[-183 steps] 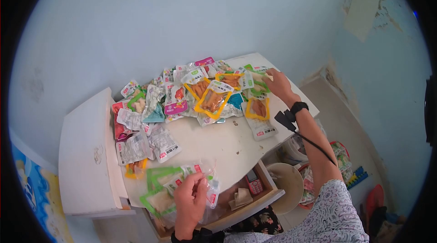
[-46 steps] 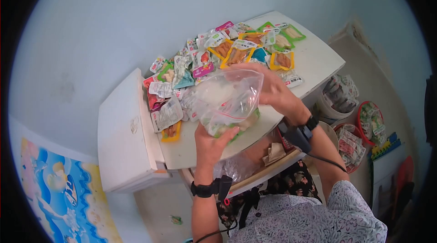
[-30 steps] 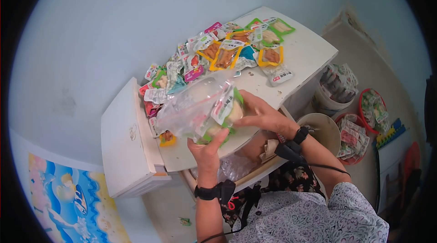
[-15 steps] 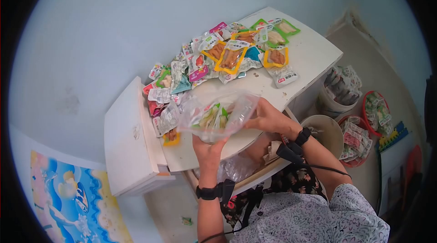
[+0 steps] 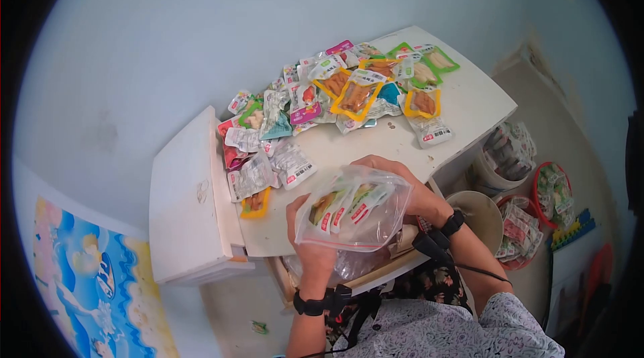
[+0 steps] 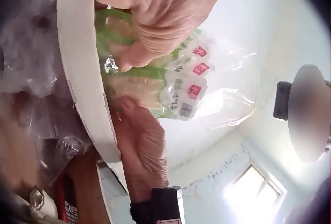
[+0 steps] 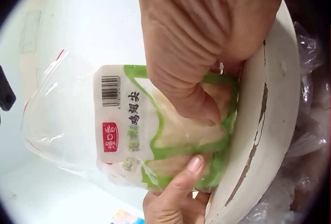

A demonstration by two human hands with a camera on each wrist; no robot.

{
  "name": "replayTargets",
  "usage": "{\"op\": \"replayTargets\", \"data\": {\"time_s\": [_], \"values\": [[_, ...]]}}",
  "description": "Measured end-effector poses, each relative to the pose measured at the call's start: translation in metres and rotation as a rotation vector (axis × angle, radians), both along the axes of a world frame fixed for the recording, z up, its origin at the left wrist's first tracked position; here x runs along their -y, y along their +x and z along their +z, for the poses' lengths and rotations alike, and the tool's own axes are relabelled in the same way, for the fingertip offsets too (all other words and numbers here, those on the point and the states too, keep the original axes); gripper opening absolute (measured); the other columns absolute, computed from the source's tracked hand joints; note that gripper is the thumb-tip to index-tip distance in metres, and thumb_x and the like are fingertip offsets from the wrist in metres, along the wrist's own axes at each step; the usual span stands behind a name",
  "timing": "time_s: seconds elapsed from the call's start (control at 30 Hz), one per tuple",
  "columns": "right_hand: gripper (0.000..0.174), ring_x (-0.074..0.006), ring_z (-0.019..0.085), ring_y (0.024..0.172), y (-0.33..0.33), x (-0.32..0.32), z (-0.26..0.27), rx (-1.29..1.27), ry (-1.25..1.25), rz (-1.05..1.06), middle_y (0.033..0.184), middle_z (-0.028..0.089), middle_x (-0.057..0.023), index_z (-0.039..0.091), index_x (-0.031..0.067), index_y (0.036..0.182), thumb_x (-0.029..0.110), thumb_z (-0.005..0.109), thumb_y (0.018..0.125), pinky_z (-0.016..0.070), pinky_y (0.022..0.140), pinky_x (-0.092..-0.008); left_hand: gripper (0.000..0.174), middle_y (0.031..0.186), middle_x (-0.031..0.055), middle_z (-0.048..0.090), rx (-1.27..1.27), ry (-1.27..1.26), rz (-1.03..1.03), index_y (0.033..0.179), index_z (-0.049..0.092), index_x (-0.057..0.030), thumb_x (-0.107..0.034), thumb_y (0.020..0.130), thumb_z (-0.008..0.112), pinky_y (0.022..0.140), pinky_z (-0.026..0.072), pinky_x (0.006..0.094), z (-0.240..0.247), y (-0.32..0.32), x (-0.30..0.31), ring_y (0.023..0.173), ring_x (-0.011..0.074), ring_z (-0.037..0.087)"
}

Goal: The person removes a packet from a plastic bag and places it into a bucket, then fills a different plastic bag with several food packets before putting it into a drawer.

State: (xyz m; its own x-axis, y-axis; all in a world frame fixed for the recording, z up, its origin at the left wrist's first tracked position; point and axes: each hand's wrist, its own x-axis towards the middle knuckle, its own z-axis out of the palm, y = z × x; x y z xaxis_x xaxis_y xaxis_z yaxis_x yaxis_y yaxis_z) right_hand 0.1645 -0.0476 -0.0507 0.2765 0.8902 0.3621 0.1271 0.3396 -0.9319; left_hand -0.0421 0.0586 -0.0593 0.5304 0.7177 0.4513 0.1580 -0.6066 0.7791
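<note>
A clear zip bag [image 5: 382,224] with a red seal line is held between both hands above the table's front edge. Inside are green-edged snack packets [image 5: 345,207] with white labels and red logos, standing side by side; pale pieces show through them in the left wrist view. My left hand [image 5: 312,250] grips the bag from the left, its thumb [image 6: 134,56] pressed over the packets. On the other side my right hand [image 5: 409,187] holds the bag, its thumb [image 7: 199,107] lying on a green-edged packet. The bag's mouth points toward the body.
Many yellow-, green- and silver-wrapped packets [image 5: 355,96] are heaped along the back of the white table [image 5: 362,150]. An open drawer [image 5: 376,271] with crumpled plastic bags lies below. At right on the floor stand a beige bucket [image 5: 493,210] and red-rimmed baskets [image 5: 540,200] of packets.
Earlier the right hand was at the heap, with green packets under the left. Later both hands hold the bag and turn it; its mouth has swung toward the body, and it has come lower and nearer.
</note>
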Motion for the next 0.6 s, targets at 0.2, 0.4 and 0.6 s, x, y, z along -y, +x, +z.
{"op": "replayTargets", "data": {"time_s": [0.2, 0.4, 0.6], "values": [[0.038, -0.0132, 0.06, 0.112, 0.001, 0.007, 0.006, -0.001, -0.124, 0.02, 0.12, 0.068, -0.0072, 0.063, -0.0004, 0.119, 0.002, 0.076, 0.083, 0.0473, 0.101, -0.0315, 0.045, 0.107, 0.0131, 0.069, 0.093, -0.185, -0.045, 0.12, 0.059, 0.004, -0.007, 0.081, 0.079, 0.093, 0.0527, 0.0371, 0.01, 0.003, -0.001, 0.1, 0.026, 0.068], [0.04, -0.013, 0.06, 0.111, -0.008, 0.007, 0.012, 0.0, -0.101, 0.016, 0.117, 0.067, -0.0058, 0.063, 0.0005, 0.119, 0.005, 0.078, 0.082, 0.0466, 0.101, -0.0315, 0.052, 0.118, 0.015, 0.066, 0.105, -0.199, -0.08, 0.127, 0.057, 0.0052, -0.005, 0.081, 0.078, 0.097, 0.0515, 0.0368, 0.006, -0.002, -0.002, 0.107, 0.0254, 0.066], [0.04, -0.0122, 0.06, 0.11, -0.006, 0.01, 0.011, -0.015, -0.109, 0.043, 0.117, 0.068, -0.0049, 0.061, 0.0018, 0.117, 0.009, 0.079, 0.082, 0.0463, 0.1, -0.0303, 0.067, 0.145, 0.0168, 0.052, 0.185, -0.08, -0.157, 0.142, 0.049, 0.0027, -0.004, 0.081, 0.075, 0.107, 0.0478, 0.0373, -0.012, -0.008, -0.004, 0.127, 0.0245, 0.058]]}}
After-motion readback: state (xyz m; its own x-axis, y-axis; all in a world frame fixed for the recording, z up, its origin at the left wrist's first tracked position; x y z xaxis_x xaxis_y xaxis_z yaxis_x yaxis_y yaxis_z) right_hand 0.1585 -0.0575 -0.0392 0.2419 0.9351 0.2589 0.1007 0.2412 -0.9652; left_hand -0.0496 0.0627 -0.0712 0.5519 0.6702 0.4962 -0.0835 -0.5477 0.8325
